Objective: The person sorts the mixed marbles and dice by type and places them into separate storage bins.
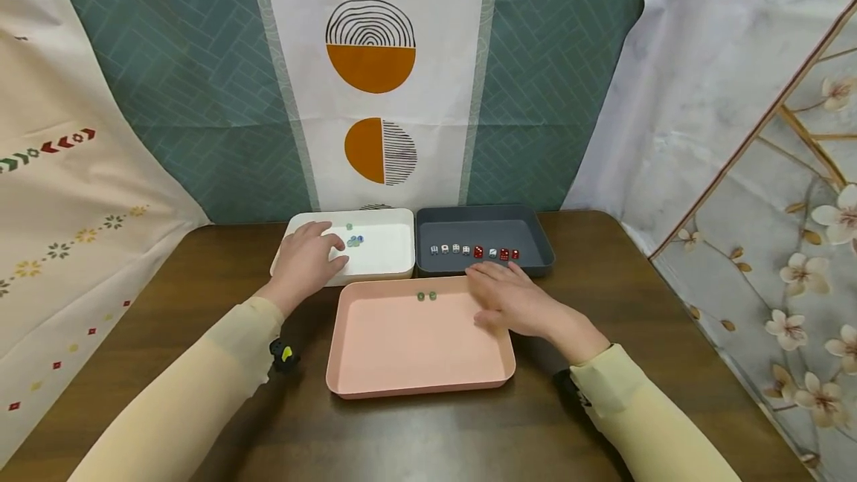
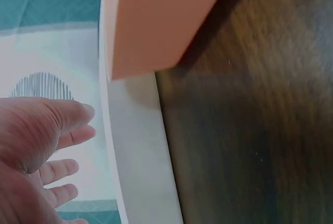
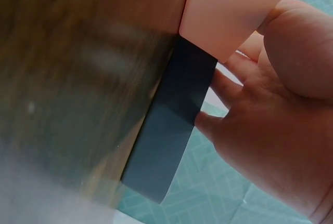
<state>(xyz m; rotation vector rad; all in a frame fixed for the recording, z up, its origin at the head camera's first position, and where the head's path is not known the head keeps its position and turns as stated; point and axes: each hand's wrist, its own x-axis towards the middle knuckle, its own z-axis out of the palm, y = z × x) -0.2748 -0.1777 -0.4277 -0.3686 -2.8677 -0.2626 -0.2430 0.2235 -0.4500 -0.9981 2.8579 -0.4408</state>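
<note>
My left hand (image 1: pixel 304 257) hovers over the left part of the white tray (image 1: pixel 388 259), fingers spread and holding nothing. Inside that tray, just right of my fingertips, lie several small blue and green glass-like pieces (image 1: pixel 355 241), with one green piece (image 1: pixel 349 227) farther back. The right hand (image 1: pixel 512 300) is above the back right corner of the pink tray (image 1: pixel 415 348), its loosely extended fingers reaching the front rim of the dark grey tray (image 1: pixel 478 225). Two small green pieces (image 1: pixel 426 296) sit near the pink tray's back wall.
White and red dice (image 1: pixel 478 251) form a row in the dark grey tray. All three trays stand close together on a brown wooden table (image 1: pixel 415 437). A patterned curtain (image 1: pixel 435 95) hangs behind, and floral fabric (image 1: pixel 790 281) borders the right side.
</note>
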